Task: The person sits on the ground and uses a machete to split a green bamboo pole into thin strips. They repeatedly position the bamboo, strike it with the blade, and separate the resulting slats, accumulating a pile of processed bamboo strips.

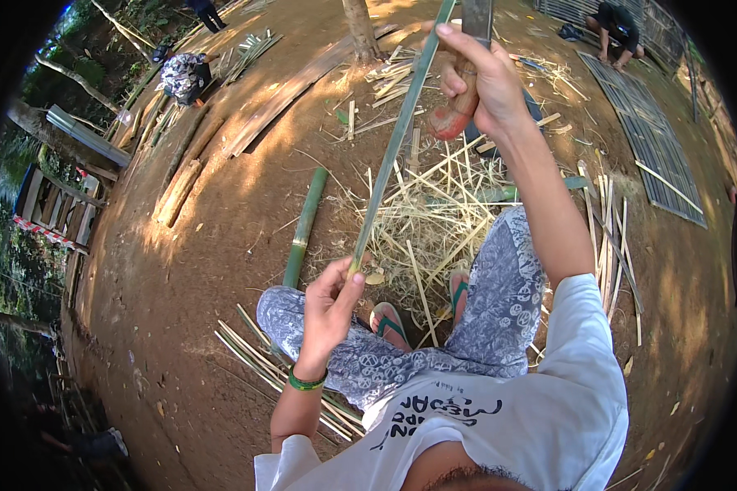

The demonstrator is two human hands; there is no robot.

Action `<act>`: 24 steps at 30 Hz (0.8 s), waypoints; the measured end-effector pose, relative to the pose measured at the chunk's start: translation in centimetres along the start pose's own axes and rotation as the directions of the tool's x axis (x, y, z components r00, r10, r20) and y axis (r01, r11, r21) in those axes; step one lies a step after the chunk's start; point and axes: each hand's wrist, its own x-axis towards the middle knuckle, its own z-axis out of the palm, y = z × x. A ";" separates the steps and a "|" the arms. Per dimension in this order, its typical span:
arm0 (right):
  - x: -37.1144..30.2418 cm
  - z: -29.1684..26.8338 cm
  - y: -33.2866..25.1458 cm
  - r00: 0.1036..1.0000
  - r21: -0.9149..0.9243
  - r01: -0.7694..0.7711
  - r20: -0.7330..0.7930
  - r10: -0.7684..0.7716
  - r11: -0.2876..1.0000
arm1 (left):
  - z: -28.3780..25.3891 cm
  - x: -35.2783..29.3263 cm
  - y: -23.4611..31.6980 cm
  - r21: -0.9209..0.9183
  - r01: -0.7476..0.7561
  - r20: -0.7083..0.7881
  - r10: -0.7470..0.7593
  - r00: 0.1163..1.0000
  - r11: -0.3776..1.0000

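Note:
A long green bamboo strip (392, 151) runs slantwise up from my lap past the top edge of the view. My left hand (332, 304) pinches its lower end above my left knee. Higher up, my right hand (495, 86) is wrapped round the wooden handle of a machete (465, 92), whose handle end is reddish. The machete's blade points away from me and is cut off by the top edge. My right index finger reaches toward the strip near the blade; whether it presses on it I cannot tell.
Pale bamboo shavings (434, 221) are heaped before my sandalled feet. A green bamboo pole (306, 225) lies to their left. Cut strips (254, 360) rest beside my left leg, more strips (610, 245) on the right. Farther off are a slatted bamboo panel (647, 131), a tree trunk (359, 29) and people crouching.

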 end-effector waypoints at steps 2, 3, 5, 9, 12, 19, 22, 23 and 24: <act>1.5 0.3 -2.7 0.996 0.093 0.087 -0.028 -0.084 0.992 | -0.5 1.7 2.3 0.076 -0.095 -0.016 0.096 0.995 0.993; 2.2 0.6 -4.1 0.991 0.141 0.128 -0.041 -0.124 0.982 | -1.0 2.5 3.3 0.124 -0.154 0.002 0.155 0.988 0.980; 3.6 1.6 -6.2 0.960 0.206 0.281 -0.072 -0.272 0.937 | -0.9 3.5 6.0 0.108 -0.246 -0.004 0.248 0.969 0.963; 5.0 2.1 -11.8 0.928 0.314 0.368 -0.066 -0.366 0.875 | -0.8 7.4 9.0 0.164 -0.256 0.003 0.259 0.966 0.953; 5.6 1.1 -12.9 0.929 0.309 0.352 -0.001 -0.370 0.883 | -1.4 11.8 6.8 0.279 -0.301 0.054 0.298 0.953 0.912; -4.8 7.0 2.3 0.973 0.047 0.007 -0.230 0.004 0.999 | -0.7 11.7 1.6 0.361 -0.420 -0.128 0.490 0.862 0.833; -9.4 6.7 7.2 0.965 -0.025 -0.090 -0.249 0.081 0.996 | 1.6 9.7 5.3 0.104 -0.451 -0.265 0.462 0.846 0.887; -10.4 6.8 8.2 0.967 -0.058 -0.067 -0.251 0.050 0.996 | 1.9 9.5 5.8 0.099 -0.489 -0.252 0.497 0.830 0.867; -11.2 7.9 8.2 0.958 -0.038 -0.066 -0.283 0.052 0.997 | 2.1 9.3 6.5 0.076 -0.496 -0.245 0.498 0.832 0.865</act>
